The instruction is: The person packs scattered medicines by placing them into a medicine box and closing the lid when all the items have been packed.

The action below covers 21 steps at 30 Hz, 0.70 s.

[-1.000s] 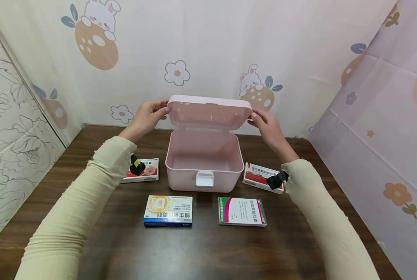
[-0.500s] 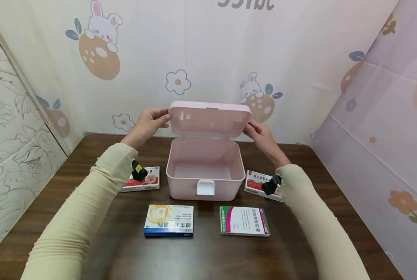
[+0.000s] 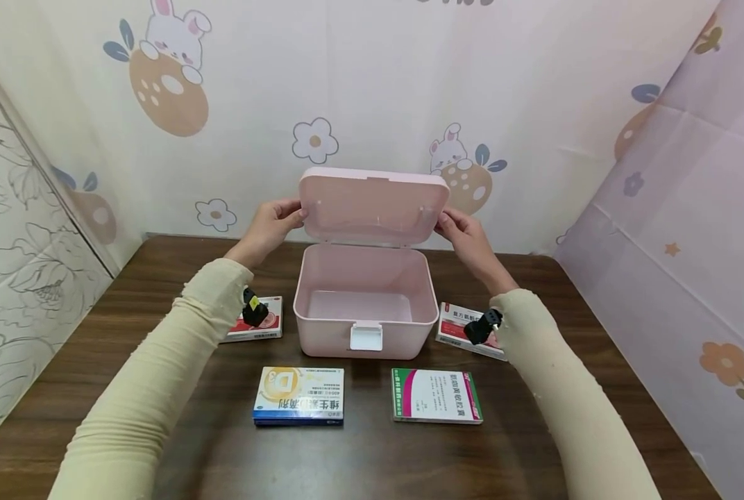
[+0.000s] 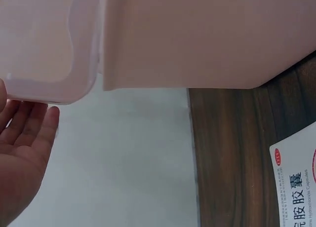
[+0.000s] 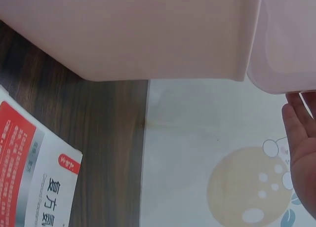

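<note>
A pink plastic storage box (image 3: 366, 337) stands on the table with its hinged lid (image 3: 375, 205) raised at the back. My left hand (image 3: 271, 226) holds the lid's left edge, thumb in front and fingers behind. At the lid's opposite edge, my right hand (image 3: 466, 239) grips in a similar way, its thumb partly seen. The left wrist view shows the left fingers (image 4: 37, 123) against the lid's rim. In the right wrist view, the right fingers (image 5: 296, 121) touch the rim too. Inside the box I see only its bare pink floor. A white latch (image 3: 366, 337) hangs on its front.
In front of the box lie a blue-and-yellow vitamin D carton (image 3: 300, 396) and a green-and-white medicine carton (image 3: 437, 396). Red-and-white medicine cartons flank it at left (image 3: 266, 319) and right (image 3: 456, 326), partly behind the wrist cameras. A patterned curtain (image 3: 372, 83) hangs behind the table.
The lid has swung a little farther back, and more of its inner face shows. Both hands have stayed at its edges and sit slightly lower along them. The head view has shifted a little.
</note>
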{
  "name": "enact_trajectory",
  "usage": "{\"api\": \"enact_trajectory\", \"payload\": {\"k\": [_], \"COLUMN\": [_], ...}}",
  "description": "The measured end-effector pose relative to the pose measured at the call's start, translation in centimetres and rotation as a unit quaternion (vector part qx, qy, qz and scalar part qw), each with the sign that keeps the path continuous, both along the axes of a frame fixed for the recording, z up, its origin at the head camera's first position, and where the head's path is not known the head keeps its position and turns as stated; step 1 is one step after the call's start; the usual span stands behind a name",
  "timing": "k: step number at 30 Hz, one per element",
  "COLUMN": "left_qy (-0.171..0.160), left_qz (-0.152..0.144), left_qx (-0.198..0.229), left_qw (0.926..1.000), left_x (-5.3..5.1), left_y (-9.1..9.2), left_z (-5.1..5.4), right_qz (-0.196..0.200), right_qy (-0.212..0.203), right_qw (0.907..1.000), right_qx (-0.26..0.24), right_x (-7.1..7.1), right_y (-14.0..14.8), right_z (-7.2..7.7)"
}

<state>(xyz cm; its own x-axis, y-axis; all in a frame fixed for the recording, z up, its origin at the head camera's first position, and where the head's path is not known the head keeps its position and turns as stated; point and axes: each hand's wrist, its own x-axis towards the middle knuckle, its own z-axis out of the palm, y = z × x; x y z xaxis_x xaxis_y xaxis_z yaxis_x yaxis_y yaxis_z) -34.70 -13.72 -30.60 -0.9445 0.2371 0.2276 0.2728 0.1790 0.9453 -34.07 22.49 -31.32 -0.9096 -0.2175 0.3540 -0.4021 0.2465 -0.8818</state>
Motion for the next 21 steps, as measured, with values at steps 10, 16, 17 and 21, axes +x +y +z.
{"api": "enact_trajectory", "payload": {"k": [10, 16, 17, 21], "left_qy": [-0.026, -0.049, -0.054, -0.071], "left_qz": [0.011, 0.013, 0.017, 0.036], "left_qx": [0.040, 0.082, 0.086, 0.088], "left_qw": [0.9988, 0.9953, 0.9947, 0.9929], "left_x": [0.0, -0.1, -0.1, -0.1], "left_y": [0.0, 0.1, 0.2, 0.4], "left_z": [-0.5, -1.0, -1.1, -1.3], "right_qz": [-0.026, -0.025, -0.025, -0.027], "right_qy": [-0.034, -0.040, -0.041, -0.047], "right_qw": [0.9989, 0.9985, 0.9984, 0.9976], "right_qx": [-0.020, -0.027, -0.031, -0.045], "right_x": [-0.1, -0.3, -0.3, -0.3], "right_y": [-0.6, -0.8, -0.8, -0.9], "right_z": [0.4, 0.3, 0.2, 0.1]}}
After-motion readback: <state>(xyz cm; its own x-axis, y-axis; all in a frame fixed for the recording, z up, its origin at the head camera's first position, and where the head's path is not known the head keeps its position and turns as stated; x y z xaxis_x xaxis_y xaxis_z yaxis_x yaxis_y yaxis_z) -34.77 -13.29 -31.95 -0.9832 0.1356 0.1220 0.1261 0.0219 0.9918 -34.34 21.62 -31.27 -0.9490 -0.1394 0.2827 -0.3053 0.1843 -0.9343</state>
